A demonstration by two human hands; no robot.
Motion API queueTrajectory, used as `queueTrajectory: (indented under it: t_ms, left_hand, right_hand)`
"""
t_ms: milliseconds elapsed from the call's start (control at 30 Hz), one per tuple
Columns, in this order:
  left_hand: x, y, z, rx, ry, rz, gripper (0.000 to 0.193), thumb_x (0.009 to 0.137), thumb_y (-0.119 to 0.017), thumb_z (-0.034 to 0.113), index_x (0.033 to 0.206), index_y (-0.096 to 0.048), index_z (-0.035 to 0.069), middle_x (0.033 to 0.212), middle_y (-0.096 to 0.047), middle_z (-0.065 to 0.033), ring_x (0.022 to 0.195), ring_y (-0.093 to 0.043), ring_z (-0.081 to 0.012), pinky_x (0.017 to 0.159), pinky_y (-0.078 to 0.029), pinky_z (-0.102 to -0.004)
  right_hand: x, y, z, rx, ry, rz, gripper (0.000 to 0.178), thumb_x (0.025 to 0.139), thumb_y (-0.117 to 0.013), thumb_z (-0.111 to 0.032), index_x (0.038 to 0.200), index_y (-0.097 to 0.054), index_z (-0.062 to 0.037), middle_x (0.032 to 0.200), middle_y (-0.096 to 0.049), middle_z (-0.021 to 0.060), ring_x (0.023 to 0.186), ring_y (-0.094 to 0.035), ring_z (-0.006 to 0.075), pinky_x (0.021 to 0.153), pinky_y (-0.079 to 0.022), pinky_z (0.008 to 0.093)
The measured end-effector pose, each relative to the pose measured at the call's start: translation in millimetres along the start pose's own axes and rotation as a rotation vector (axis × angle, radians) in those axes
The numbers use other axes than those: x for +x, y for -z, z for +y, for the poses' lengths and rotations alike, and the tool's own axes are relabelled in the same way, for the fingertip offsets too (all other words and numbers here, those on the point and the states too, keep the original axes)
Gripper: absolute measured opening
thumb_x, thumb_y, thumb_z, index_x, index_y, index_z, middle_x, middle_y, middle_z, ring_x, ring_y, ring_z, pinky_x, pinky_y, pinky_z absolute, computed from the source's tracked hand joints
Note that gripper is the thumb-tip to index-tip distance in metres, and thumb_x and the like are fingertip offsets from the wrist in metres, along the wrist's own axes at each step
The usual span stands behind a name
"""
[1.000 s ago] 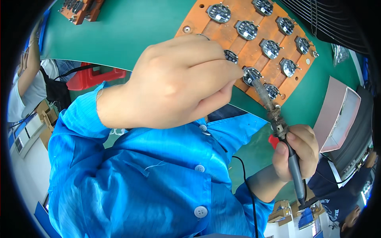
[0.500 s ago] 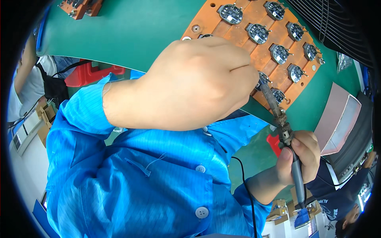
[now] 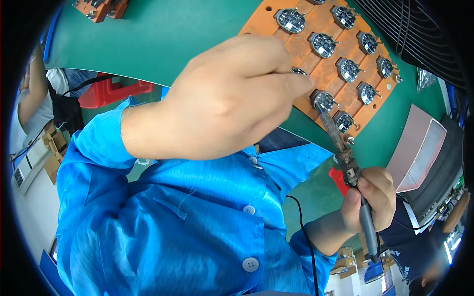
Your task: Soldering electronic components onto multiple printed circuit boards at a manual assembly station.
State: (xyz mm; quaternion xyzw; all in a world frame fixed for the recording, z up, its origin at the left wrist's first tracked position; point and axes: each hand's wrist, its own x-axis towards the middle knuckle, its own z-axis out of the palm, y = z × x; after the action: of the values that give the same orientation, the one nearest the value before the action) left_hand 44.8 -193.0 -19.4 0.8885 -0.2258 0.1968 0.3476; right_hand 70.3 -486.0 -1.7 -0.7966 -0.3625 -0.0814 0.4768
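My right hand [image 3: 377, 197] grips the grey handle of a soldering iron [image 3: 367, 227], fingers and thumb wrapped round it. The iron's dark, worn tip reaches up and left to a small round circuit board [image 3: 323, 100] near the lower edge of an orange fixture plate [image 3: 261, 24]; I cannot tell whether it touches. Over the plate's left part is my left hand [image 3: 217, 98], back of the hand up, fingers closed in a pinch. Whatever it pinches is hidden. Several more round boards with metal pins sit in the plate, one partly covered by the left fingertips.
The plate lies on a green tabletop [image 3: 148, 39]. Further orange fixtures [image 3: 101, 10] are at the far left. At the right are a black wire fan guard [image 3: 419, 39], a clear plastic bag [image 3: 425, 78] and a pinkish panel [image 3: 412, 153]. Other people are at both sides.
My left hand has drawn back a little left, uncovering the board by the iron's tip. The iron has moved slightly down and left, and the plate appears shifted slightly.
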Motion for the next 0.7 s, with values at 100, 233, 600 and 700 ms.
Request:
queueTrajectory:
  t_ms: [100,233,600,700]
  left_hand:
    - [-6,9,-3,0.01,0.016,0.011,0.036,0.073,-0.076,-0.011,0.107,-0.074,-0.001,0.083,-0.061,-0.009,0.069,-0.06,-0.0194,0.057,-0.046,-0.0299]
    - [-12,15,-10,0.011,-0.004,0.051,0.033,0.073,-0.076,-0.011,0.105,-0.073,-0.001,0.084,-0.063,-0.0085,0.069,-0.06,-0.019,0.056,-0.045,-0.0302]
    - [-14,22,-18,0.041,-0.004,0.066,0.029,0.073,-0.078,-0.007,0.1,-0.073,0.0,0.081,-0.064,-0.0085,0.065,-0.059,-0.0207,0.055,-0.045,-0.0319]
    - [-14,20,-19,0.039,-0.003,0.097,0.028,0.073,-0.078,-0.006,0.099,-0.073,0.0,0.081,-0.064,-0.0086,0.065,-0.059,-0.0208,0.055,-0.045,-0.0323]
  right_hand:
    - [1,1,-1,-0.015,-0.012,-0.001,0.03,0.081,-0.083,-0.02,0.085,-0.063,0.0019,0.072,-0.064,0.0148,0.058,-0.061,0.027,0.054,-0.05,0.0349]
    - [0,-3,-3,0.052,0.01,0.115,0.031,0.083,-0.082,-0.022,0.085,-0.062,0.0016,0.073,-0.065,0.0151,0.059,-0.062,0.0277,0.054,-0.051,0.0353]
    - [21,-29,2,0.087,0.071,-0.032,0.025,0.078,-0.083,-0.008,0.092,-0.065,0.0048,0.078,-0.067,0.0162,0.061,-0.064,0.0271,0.053,-0.051,0.034]
    - [22,-28,-2,0.086,0.063,-0.045,0.026,0.078,-0.083,-0.007,0.092,-0.065,0.0051,0.077,-0.066,0.0162,0.061,-0.063,0.027,0.053,-0.05,0.0338]
